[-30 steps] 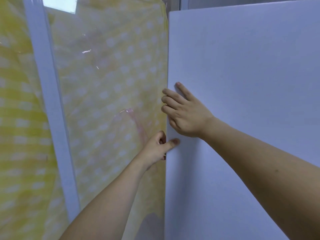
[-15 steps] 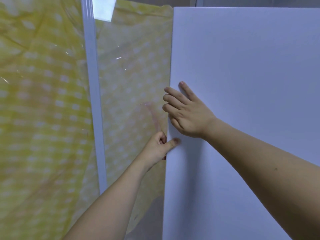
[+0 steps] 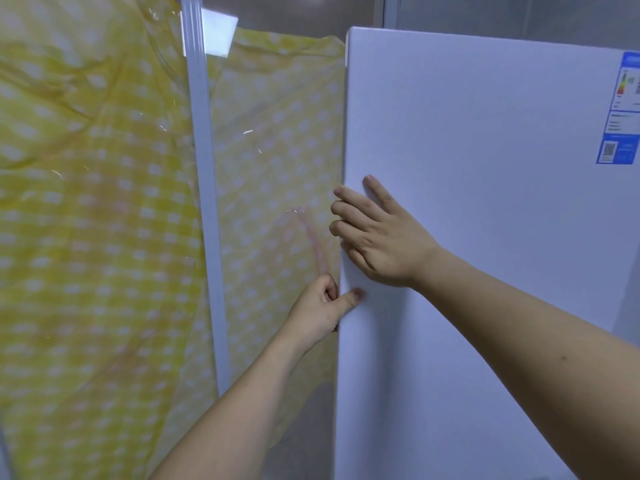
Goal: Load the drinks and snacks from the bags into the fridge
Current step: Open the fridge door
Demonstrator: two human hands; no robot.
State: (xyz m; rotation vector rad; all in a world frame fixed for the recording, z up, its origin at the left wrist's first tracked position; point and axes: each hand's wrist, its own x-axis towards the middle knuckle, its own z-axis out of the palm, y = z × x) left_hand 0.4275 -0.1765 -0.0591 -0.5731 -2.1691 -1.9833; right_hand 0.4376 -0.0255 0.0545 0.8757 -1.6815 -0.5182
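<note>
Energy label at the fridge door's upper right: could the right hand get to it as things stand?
Probably yes. The right hand lies flat near the left edge of the fridge door, holding nothing, and only bare door surface lies between it and the energy label.

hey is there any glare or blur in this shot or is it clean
Head view: mostly sharp; small bright glints and a pale reflected light patch sit on the glass pane over the yellow checked cloth, plus a faint pink reflection of an arm. The white fridge door is evenly lit; its label is too blurred to read.

Left hand (image 3: pixel 320 308) fingers curled with thumb out, right hand (image 3: pixel 379 237) flat, fingers bent
</note>
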